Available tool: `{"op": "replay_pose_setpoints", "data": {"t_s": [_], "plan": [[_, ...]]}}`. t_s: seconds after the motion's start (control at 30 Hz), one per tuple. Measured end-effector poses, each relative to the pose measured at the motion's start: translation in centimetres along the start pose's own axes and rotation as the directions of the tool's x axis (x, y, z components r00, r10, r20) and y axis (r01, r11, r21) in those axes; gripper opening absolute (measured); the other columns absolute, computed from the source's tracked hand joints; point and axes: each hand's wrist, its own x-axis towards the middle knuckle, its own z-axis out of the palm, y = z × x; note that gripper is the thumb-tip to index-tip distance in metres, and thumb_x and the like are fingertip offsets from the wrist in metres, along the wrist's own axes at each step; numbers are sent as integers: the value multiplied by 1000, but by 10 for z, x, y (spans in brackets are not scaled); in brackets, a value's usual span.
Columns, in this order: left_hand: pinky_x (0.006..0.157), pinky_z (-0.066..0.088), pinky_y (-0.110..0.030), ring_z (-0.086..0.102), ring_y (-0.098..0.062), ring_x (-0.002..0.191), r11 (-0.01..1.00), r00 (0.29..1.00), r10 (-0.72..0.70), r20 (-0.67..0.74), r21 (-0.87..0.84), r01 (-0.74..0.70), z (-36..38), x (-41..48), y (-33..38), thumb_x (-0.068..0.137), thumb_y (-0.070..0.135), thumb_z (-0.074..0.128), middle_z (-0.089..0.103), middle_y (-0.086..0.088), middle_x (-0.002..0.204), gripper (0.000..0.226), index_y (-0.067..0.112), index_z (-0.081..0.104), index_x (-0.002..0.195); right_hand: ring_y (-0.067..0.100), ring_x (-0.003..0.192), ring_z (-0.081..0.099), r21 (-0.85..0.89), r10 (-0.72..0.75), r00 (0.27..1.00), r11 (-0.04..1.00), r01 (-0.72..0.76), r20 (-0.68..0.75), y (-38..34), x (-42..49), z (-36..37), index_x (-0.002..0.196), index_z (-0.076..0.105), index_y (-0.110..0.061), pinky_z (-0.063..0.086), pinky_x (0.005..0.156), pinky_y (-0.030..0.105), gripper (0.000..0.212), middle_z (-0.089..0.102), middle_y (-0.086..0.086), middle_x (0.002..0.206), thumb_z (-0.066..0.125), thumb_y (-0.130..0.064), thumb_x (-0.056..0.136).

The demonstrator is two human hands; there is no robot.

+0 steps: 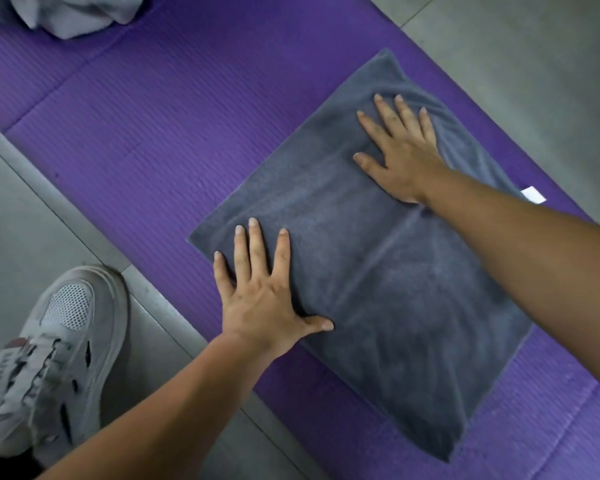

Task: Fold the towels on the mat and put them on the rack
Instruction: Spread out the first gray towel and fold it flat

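A dark grey towel [378,271] lies spread flat on the purple yoga mat [153,133], filling the centre and lower right of the frame, its long side running diagonally from the upper right toward the bottom. A fold line or seam crosses it near the middle, and a small white label [533,195] sticks out from its right edge just beyond the forearm.

The left hand [262,296] rests palm down on the towel's left corner, fingers straight and spread apart, thumb stretched out to the right along the cloth. The right hand [400,152] lies palm down on the upper part of the towel, fingers likewise straight and fanned, with the cloth slightly wrinkled around the fingertips. Neither hand grips anything.

In the upper left corner of the frame a pale grey towel [73,13] sits crumpled on the mat, partly cut off by the edge. At the lower left a white mesh sneaker [49,355] stands on the grey tiled floor [32,220] beside the mat.
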Motion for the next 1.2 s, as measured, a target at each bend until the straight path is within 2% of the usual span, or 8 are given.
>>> {"op": "replay_pose_setpoints", "data": {"t_s": [0.2, 0.3, 0.47, 0.67, 0.73, 0.83, 1.03, 1.2], "plan": [[113, 24, -55, 29, -34, 137, 994, 937, -24, -350, -111, -16, -32, 24, -16, 74, 81, 56, 31, -12, 150, 86, 24, 45, 139, 28, 155, 6, 237, 163, 977, 963, -127, -137, -15, 39, -33, 158, 27, -25, 5, 125, 49, 66, 13, 1, 169, 32, -59, 101], [113, 23, -53, 27, -32, 139, 991, 951, -60, -302, -132, 21, -34, 37, -39, 72, 78, 63, 27, -9, 153, 87, 30, 41, 141, 25, 156, -5, 148, 163, 987, 975, -163, 16, -10, 60, -33, 161, 12, -28, 1, 126, 46, 69, -1, -2, 170, 25, -61, 102], [106, 31, -49, 37, -29, 130, 975, 947, -84, -310, -222, 14, -43, 36, -54, 76, 66, 72, 39, -5, 142, 77, 25, 46, 136, 34, 134, 44, 379, 392, 895, 877, -294, -213, -11, 87, -49, 129, 60, -20, 37, 110, 46, 43, 51, 13, 141, 48, -46, 99], [95, 43, -47, 57, -30, 108, 926, 922, -277, -271, -331, 181, -64, 47, -85, 83, 49, 74, 61, -3, 111, 47, 24, 58, 120, 31, 122, 57, 533, 592, 796, 716, -450, -125, -1, 120, -58, 115, 67, -7, 46, 103, 37, 41, 65, 16, 125, 63, -42, 93], [91, 47, -45, 61, -25, 98, 893, 927, -316, -201, -393, 219, -66, 48, -90, 84, 49, 74, 64, 4, 100, 37, 26, 61, 110, 26, 114, 61, 574, 629, 762, 685, -449, -154, 0, 125, -62, 94, 64, -20, 47, 99, 31, 18, 67, 11, 118, 64, -38, 94], [70, 46, -32, 63, -17, 79, 845, 935, -326, -137, -487, 223, -67, 47, -93, 88, 39, 73, 64, 11, 78, 15, 27, 64, 87, 11, 90, 55, 676, 672, 720, 613, -409, -173, -1, 127, -73, 70, 43, -26, 40, 77, 21, 33, 60, -2, 98, 63, -33, 95], [55, 44, -11, 57, 2, 55, 568, 953, -233, -192, -823, -27, -88, 23, -80, 87, 20, 78, 66, 11, 63, 16, 19, 67, 75, 21, 68, 66, 986, 714, 700, 96, -139, 29, 15, 108, -101, 76, 57, -18, 53, 57, 32, 15, 58, 5, 73, 68, -22, 66], [66, 48, -15, 64, -1, 68, 575, 949, 217, -229, -756, -314, -89, -18, -20, 79, 23, 84, 71, 11, 77, 11, 28, 75, 76, 6, 60, 62, 990, 657, 741, -102, -97, 140, 45, 21, -110, 94, 56, -21, 54, 58, 22, 14, 60, -3, 77, 69, -27, 94]]}}
